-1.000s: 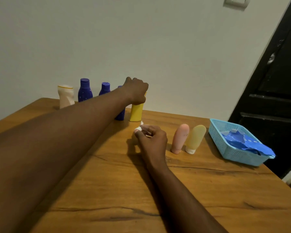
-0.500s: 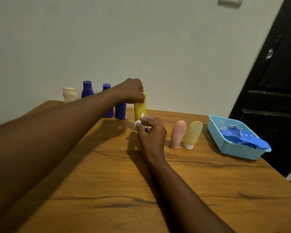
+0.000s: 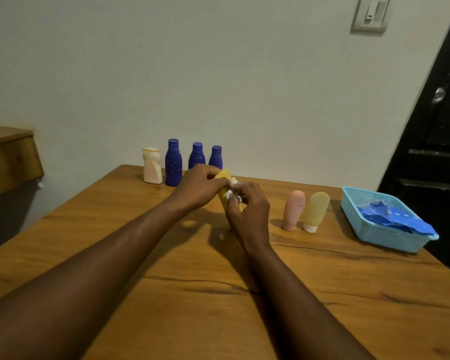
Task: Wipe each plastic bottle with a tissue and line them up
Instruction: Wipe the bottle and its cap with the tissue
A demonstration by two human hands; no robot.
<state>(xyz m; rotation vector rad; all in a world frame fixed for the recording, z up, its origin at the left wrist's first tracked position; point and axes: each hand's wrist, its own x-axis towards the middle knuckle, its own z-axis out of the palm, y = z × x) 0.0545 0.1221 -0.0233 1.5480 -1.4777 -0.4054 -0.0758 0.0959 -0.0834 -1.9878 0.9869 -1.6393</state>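
My left hand (image 3: 199,187) grips the top of a yellow bottle (image 3: 224,178), tilted above the middle of the wooden table (image 3: 166,294). My right hand (image 3: 248,211) holds a crumpled white tissue (image 3: 233,187) against the bottle's side. At the back of the table stand a white bottle (image 3: 152,165) and three blue bottles (image 3: 173,162) in a row. A pink tube (image 3: 293,210) and a pale yellow tube (image 3: 315,210) stand on their caps to the right.
A light blue plastic basket (image 3: 374,229) with a crumpled blue wrapper (image 3: 392,218) sits at the table's right edge. A black door (image 3: 437,152) is beyond it. A wooden shelf (image 3: 8,157) juts out at the left wall.
My left hand has drawn the yellow bottle away from the back row toward me and tilted it. My right hand with the tissue has come up against the bottle.
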